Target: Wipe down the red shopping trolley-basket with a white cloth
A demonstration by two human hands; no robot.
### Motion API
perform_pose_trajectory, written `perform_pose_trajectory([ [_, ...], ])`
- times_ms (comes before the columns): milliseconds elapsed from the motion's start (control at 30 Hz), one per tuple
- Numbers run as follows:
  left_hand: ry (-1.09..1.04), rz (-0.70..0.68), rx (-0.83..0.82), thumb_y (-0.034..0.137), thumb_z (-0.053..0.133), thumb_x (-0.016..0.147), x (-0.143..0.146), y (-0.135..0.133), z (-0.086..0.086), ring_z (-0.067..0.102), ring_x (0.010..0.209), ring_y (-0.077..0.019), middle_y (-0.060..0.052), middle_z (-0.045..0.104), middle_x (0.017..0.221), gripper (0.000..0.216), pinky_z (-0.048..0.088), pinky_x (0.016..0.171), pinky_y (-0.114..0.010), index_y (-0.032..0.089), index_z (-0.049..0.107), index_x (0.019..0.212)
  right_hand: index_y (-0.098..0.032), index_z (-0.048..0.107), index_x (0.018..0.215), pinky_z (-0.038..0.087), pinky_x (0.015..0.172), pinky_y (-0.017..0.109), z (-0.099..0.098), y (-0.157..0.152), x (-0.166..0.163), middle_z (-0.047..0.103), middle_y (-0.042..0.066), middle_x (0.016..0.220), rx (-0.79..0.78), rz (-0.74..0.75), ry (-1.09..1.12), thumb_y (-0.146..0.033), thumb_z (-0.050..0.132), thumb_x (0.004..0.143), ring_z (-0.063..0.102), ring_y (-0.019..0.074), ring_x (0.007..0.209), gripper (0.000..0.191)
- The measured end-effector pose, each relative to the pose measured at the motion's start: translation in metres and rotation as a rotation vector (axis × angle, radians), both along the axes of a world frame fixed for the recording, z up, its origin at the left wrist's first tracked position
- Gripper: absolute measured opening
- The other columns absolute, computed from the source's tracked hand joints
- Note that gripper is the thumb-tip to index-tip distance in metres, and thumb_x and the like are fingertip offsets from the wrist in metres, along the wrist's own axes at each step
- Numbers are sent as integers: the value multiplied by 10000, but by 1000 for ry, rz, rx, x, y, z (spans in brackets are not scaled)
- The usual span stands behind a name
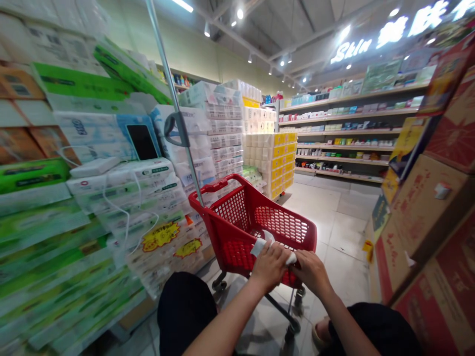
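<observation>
A small red plastic shopping cart (pixel 237 217) stands on the tiled floor in front of me. My left hand (pixel 269 267) is closed on a white cloth (pixel 261 243) pressed against the cart's near rim. My right hand (pixel 311 272) grips the same rim just to the right, fingers curled over it and touching the cloth's end. My knees in dark trousers show at the bottom, either side of my arms.
Stacked tissue packs (pixel 92 198) fill the left, with a phone (pixel 142 142), a white power bank (pixel 94 166) and cable on them. A metal pole (pixel 174 104) rises by the cart. Cardboard boxes (pixel 430 212) line the right. Shelves (pixel 345 133) stand across the aisle.
</observation>
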State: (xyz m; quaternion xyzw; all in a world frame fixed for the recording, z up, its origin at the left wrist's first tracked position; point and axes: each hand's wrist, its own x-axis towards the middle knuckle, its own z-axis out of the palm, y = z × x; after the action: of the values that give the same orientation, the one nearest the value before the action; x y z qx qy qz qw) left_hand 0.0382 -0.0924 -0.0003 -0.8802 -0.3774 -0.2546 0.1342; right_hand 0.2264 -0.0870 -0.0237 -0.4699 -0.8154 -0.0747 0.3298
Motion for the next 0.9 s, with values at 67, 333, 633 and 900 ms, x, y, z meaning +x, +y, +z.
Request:
perform_pose_trajectory([
  [67, 31, -5, -3, 349, 480, 954, -24, 9, 6, 486, 1220, -226, -50, 575, 1211, 325, 270, 1167, -448, 245, 508, 1261, -201, 620, 856, 371, 735, 307, 0, -1, -2, 664, 35, 821, 23, -18, -9, -328, 604, 882, 592, 187, 777, 131],
  [333, -47, 212, 102, 334, 438, 981, -92, 30, 18, 406, 1348, -230, -54, 574, 1243, 261, 240, 1192, -486, 240, 530, 1207, -203, 612, 797, 363, 709, 289, 4, 1, -9, 660, 42, 788, 73, -19, -21, -479, 571, 908, 585, 171, 739, 301],
  [633, -170, 255, 48, 307, 402, 991, -25, 9, 7, 379, 1367, -242, -61, 592, 1207, 247, 202, 1205, -547, 218, 540, 1176, -204, 608, 798, 366, 732, 301, 5, 8, -5, 654, 30, 783, 38, -49, -19, -425, 585, 897, 583, 177, 742, 244],
  [900, -51, 42, 13, 343, 441, 971, 16, -1, -4, 337, 1403, -235, -62, 535, 1336, 379, 198, 1219, -486, 219, 480, 1327, -198, 641, 873, 378, 762, 303, 0, 8, 6, 675, 40, 846, 32, -19, 16, -231, 627, 818, 590, 188, 788, 65],
])
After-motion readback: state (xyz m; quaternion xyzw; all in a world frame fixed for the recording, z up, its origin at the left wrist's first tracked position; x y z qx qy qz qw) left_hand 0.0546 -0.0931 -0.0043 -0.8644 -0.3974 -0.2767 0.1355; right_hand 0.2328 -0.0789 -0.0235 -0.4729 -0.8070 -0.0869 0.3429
